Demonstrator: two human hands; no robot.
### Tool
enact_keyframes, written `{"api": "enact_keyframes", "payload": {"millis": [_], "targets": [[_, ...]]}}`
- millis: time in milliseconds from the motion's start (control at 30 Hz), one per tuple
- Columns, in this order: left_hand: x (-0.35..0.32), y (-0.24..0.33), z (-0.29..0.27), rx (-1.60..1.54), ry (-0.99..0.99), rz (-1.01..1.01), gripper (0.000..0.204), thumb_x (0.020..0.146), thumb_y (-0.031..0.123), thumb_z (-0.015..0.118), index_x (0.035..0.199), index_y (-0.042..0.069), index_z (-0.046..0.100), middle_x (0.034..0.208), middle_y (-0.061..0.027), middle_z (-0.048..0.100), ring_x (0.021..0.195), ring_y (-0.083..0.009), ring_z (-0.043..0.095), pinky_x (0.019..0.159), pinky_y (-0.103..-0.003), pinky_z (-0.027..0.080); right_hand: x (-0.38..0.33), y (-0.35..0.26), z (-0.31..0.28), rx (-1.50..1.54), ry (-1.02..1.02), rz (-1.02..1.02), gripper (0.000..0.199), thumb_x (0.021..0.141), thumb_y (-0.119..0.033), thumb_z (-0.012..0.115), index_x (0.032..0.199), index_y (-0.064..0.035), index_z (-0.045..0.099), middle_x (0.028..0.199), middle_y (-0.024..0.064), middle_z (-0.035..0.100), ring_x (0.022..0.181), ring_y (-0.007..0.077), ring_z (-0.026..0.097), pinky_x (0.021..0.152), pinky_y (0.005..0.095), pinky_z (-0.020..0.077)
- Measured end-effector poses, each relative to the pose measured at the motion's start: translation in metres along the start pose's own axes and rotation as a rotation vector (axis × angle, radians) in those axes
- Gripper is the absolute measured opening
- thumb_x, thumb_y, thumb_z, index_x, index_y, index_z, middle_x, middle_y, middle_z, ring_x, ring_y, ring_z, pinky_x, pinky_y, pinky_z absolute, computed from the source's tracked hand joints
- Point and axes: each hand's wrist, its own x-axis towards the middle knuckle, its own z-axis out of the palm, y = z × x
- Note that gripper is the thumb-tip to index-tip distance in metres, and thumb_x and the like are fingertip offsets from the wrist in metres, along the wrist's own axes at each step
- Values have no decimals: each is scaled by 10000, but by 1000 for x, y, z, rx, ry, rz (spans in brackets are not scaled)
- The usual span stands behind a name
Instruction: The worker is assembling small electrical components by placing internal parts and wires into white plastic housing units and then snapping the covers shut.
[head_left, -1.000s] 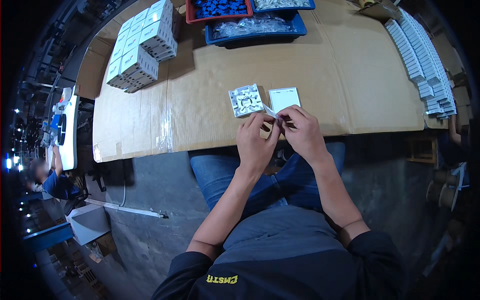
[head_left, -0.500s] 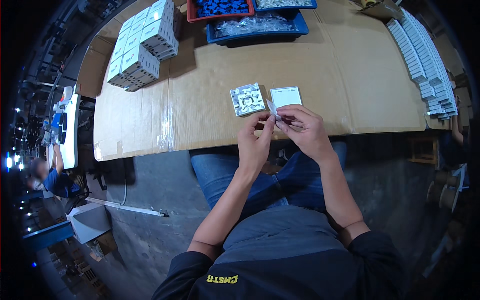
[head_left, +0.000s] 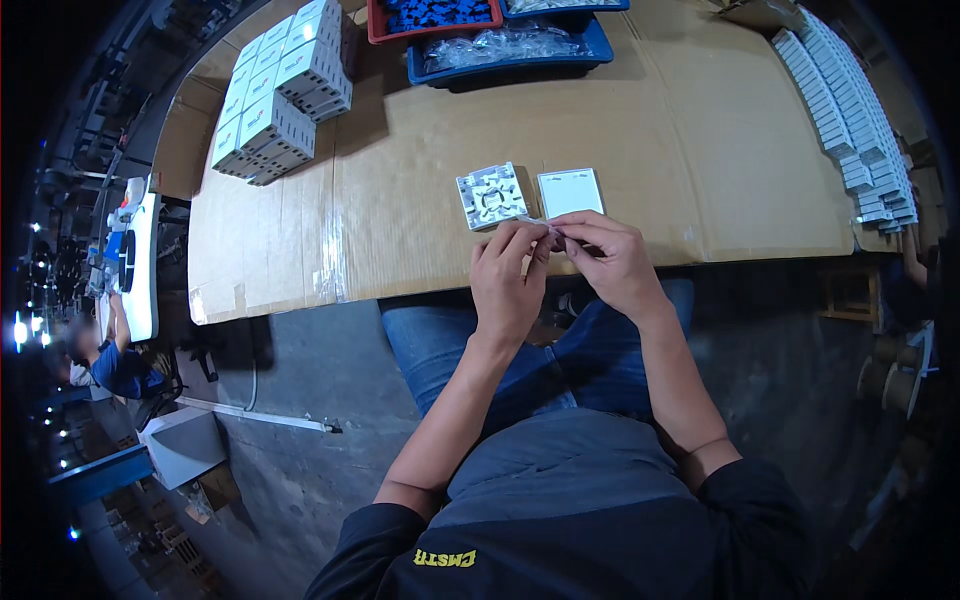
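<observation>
My left hand (head_left: pixel 510 275) and my right hand (head_left: pixel 612 262) meet over the table's near edge, fingertips pinched together. Between them is a small clear plastic bag (head_left: pixel 545 224), mostly hidden by the fingers; its contents cannot be made out. Just beyond my left fingers lies a white square plastic tray (head_left: pixel 492 197) with moulded clips and a ring in its middle. Beside it, beyond my right fingers, rests a flat white square cover (head_left: pixel 571 192) with small dark marks near its far edge.
Stacked white boxes (head_left: pixel 270 125) stand at the far left of the cardboard-covered table (head_left: pixel 420 240). At the back are a red bin (head_left: pixel 440 36) of blue parts and a blue bin (head_left: pixel 515 82) of clear bags. Rows of white pieces (head_left: pixel 850 120) line the right. Another person (head_left: pixel 125 365) sits far left.
The bag, which stuck up between my fingertips, now lies lower and flatter. My left fingers have curled over and turned toward the right hand.
</observation>
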Motion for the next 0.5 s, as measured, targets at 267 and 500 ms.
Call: {"api": "enact_keyframes", "payload": {"millis": [267,500], "targets": [[-7,3,3,9,-71,-13,117,882,51,766,976,47,697,888,-53,692,810,-200,672,797,-347,456,3,-1,7,-54,180,-17,162,951,20,690,1102,44,742,1087,128,737,892,197,741,776,281,615],[-16,2,12,-700,-78,-593,134,989,205,718,998,74,690,921,-17,686,763,-155,632,780,-320,490,3,-3,11,119,216,23,211,928,80,684,1123,21,738,1208,90,686,1004,163,706,817,291,625]]}}
